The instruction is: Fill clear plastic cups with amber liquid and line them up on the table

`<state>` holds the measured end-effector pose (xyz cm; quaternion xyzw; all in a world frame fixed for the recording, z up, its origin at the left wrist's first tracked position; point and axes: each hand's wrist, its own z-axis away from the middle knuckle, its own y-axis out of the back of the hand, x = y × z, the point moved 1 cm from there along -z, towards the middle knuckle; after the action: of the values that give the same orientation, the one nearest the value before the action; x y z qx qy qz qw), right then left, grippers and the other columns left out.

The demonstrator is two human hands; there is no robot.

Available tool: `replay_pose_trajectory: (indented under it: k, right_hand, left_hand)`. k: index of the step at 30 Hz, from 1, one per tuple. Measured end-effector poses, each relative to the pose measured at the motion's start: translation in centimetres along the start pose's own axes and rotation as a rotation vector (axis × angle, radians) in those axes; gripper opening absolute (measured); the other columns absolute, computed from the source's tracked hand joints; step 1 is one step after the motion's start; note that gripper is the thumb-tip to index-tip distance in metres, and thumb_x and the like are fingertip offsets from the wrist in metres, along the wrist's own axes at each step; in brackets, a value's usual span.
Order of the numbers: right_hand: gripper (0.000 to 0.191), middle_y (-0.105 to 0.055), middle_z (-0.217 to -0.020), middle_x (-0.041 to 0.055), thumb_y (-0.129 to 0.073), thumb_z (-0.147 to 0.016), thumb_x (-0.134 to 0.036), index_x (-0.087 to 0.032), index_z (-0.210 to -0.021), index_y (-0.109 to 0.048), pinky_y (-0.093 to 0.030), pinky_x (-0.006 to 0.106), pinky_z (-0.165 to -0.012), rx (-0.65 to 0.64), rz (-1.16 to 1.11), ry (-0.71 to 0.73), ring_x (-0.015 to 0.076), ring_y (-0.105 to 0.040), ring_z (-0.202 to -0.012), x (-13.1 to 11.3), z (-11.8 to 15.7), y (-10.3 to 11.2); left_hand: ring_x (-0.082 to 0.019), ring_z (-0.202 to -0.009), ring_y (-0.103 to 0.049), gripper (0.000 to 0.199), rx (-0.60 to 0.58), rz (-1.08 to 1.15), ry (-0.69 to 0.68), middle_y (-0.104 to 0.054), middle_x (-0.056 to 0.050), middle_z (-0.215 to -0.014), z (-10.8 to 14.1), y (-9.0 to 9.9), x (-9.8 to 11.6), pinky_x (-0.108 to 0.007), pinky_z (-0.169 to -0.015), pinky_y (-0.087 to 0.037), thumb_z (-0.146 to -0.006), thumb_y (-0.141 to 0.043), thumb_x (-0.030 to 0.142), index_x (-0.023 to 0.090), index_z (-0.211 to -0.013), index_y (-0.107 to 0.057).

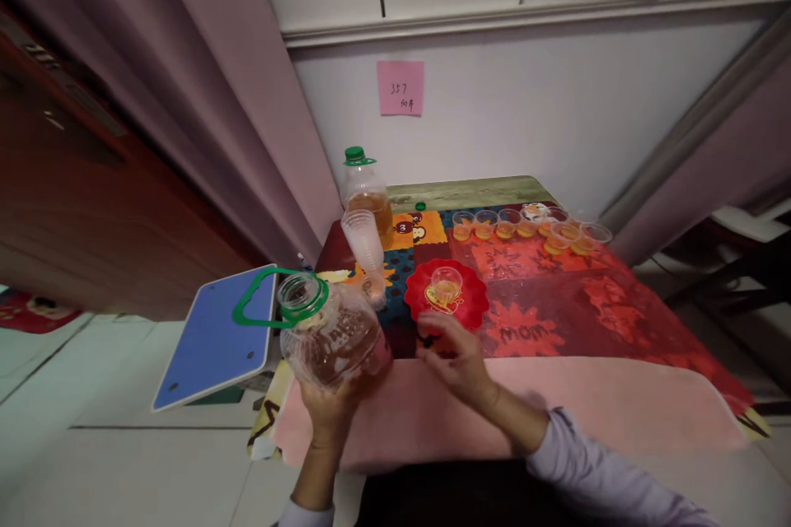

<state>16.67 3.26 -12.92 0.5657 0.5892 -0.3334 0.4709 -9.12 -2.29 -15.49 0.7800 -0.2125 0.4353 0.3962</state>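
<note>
My left hand (pixel 329 413) grips a large transparent plastic jug (pixel 337 342) low on its body. The jug tilts, its uncapped mouth and green handle (pixel 247 305) pointing up and to the left; amber liquid shows inside. Just in front of a red scalloped plate (pixel 477 306), my right hand (pixel 462 369) is raised with thumb and fingers apart and nothing between them. On that plate stands a small transparent plastic cup (pixel 446 284) with some yellowish liquid. A leaning stack of plastic cups (pixel 363 240) is behind the jug.
Several filled cups (pixel 507 226) line the table's back right. A second jug (pixel 374 210), green-capped and part full, stands at the back left near a loose green cap (pixel 421 206). A pink cloth (pixel 556 403) covers the front edge. Left of the table is a blue board (pixel 216 338).
</note>
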Motion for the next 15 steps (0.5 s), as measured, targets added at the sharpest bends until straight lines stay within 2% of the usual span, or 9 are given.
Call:
replay_pose_trajectory:
  k: [1, 3, 6, 10, 13, 15]
  right_hand:
    - [0.034, -0.075, -0.138, 0.0129, -0.077, -0.097, -0.047, -0.031, -0.126, -0.077, -0.048, 0.057, -0.119, 0.023, 0.112, 0.018, 0.035, -0.066, -0.134, -0.3, -1.3, 1.8]
    - [0.038, -0.076, -0.136, 0.0142, -0.078, -0.094, -0.05, -0.029, -0.126, -0.078, -0.047, 0.058, -0.118, 0.046, 0.351, 0.059, 0.0365, -0.067, -0.132, -0.5, -4.4, 4.8]
    - [0.054, -0.075, -0.135, 0.0189, -0.08, -0.09, -0.052, -0.022, -0.135, -0.075, -0.046, 0.06, -0.116, -0.015, 0.698, 0.038, 0.0403, -0.067, -0.129, -0.1, -8.2, 7.1]
    - [0.073, -0.072, -0.137, 0.0265, -0.083, -0.087, -0.052, -0.014, -0.148, -0.066, -0.05, 0.06, -0.11, -0.169, 0.967, -0.099, 0.0439, -0.067, -0.127, 0.6, -10.3, 6.4]
    - [0.071, -0.07, -0.138, 0.0276, -0.08, -0.09, -0.048, -0.012, -0.149, -0.065, -0.053, 0.054, -0.107, -0.21, 1.011, -0.16, 0.0418, -0.069, -0.124, 0.8, -10.8, 5.5]
    - [0.068, -0.07, -0.137, 0.0257, -0.079, -0.091, -0.045, -0.013, -0.149, -0.064, -0.053, 0.051, -0.107, -0.198, 0.989, -0.172, 0.0392, -0.069, -0.126, 1.1, -11.0, 5.2]
  left_hand:
    - [-0.042, -0.151, -0.054, 0.109, 0.005, 0.025, 0.0, -0.052, -0.015, -0.166, -0.1, 0.1, 0.1, -0.065, -0.121, -0.051, -0.078, -0.077, 0.067, 0.031, -0.167, -0.026]
    - [-0.044, -0.154, -0.05, 0.11, 0.007, 0.015, 0.006, -0.053, -0.014, -0.165, -0.3, 0.3, 0.1, -0.068, -0.12, -0.05, -0.074, -0.08, 0.064, 0.031, -0.166, -0.029]
    - [-0.047, -0.161, -0.038, 0.107, 0.022, -0.011, 0.015, -0.055, -0.013, -0.163, -0.6, 0.7, 0.0, -0.073, -0.121, -0.047, -0.074, -0.078, 0.064, 0.031, -0.165, -0.032]
    - [-0.046, -0.156, -0.046, 0.108, 0.005, 0.025, 0.03, -0.06, -0.011, -0.156, -0.8, 0.7, 0.3, -0.069, -0.12, -0.05, -0.07, -0.08, 0.067, 0.032, -0.162, -0.036]
    - [-0.045, -0.154, -0.049, 0.108, 0.049, 0.059, 0.07, -0.057, -0.013, -0.158, -1.0, 0.3, 0.7, -0.066, -0.124, -0.047, -0.068, -0.079, 0.073, 0.03, -0.159, -0.04]
    - [-0.047, -0.151, -0.051, 0.115, 0.107, 0.105, 0.108, -0.057, -0.015, -0.157, -1.2, 0.0, 1.0, -0.066, -0.124, -0.047, -0.059, -0.083, 0.076, 0.027, -0.156, -0.044]
